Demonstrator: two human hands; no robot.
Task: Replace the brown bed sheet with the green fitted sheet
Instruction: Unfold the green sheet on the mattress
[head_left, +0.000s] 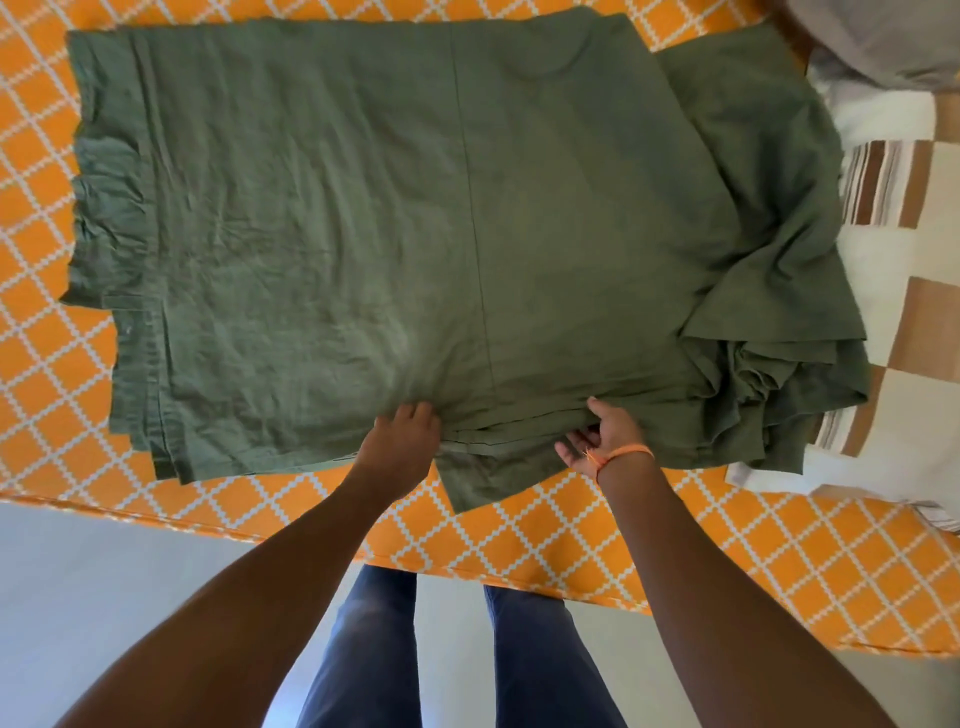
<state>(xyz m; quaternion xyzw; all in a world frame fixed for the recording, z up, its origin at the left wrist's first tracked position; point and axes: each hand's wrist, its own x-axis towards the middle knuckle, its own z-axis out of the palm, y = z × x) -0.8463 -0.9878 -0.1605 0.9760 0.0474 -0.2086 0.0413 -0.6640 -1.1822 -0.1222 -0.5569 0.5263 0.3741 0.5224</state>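
The green fitted sheet (363, 234) lies folded in several layers across the bed, its gathered elastic corners bunched at the right. My left hand (408, 434) pinches the sheet's near edge, fingers curled into the layers. My right hand (597, 431), with an orange thread at the wrist, has its fingers slid in among the layers at the same near edge. A brown, white and striped patchwork cloth (914, 312) lies at the right, partly under the green sheet.
The bed carries an orange cover with a white diamond pattern (571, 530); its near edge runs in front of my legs. A grey pillow (883, 41) rests at the top right. Pale floor (104, 597) shows at the lower left.
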